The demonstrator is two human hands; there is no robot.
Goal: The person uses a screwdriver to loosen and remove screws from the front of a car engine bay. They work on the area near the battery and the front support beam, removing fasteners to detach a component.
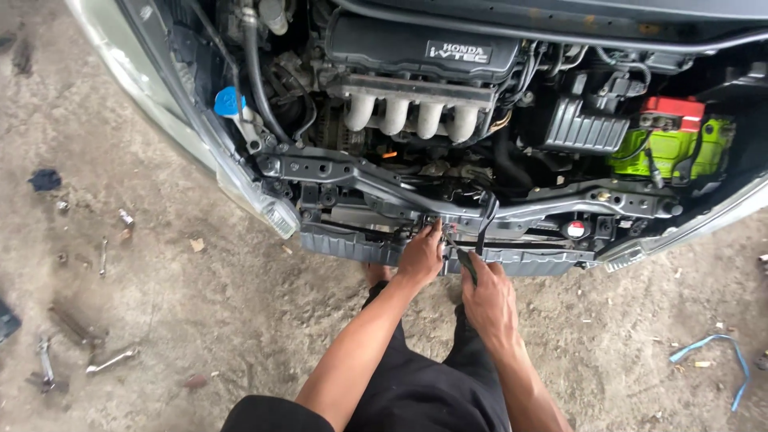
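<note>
Blue cap [230, 102], red-topped green battery [670, 144], pale silver manifold [412, 116] — black trousers [424, 392]

Dusty concrete floor [240, 320], daylight; scattered wrenches [112, 360], blue strap [720, 352], possibly dark rag [45, 179].

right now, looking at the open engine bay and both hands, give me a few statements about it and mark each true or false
1. The right hand grips a dark-handled tool at the front crossmember. True.
2. The left hand rests on the ground. False: it reaches up to the middle of the crossmember, beside the tool.
3. The bright green battery with a red top cover sits on the picture's left. False: it is at the right end of the bay.
4. The round blue filler cap is at the bay's left side. True.
5. Metal wrenches lie on the concrete floor to the left. True.
6. The front bumper is fitted. False: the front structure is bare.
</note>
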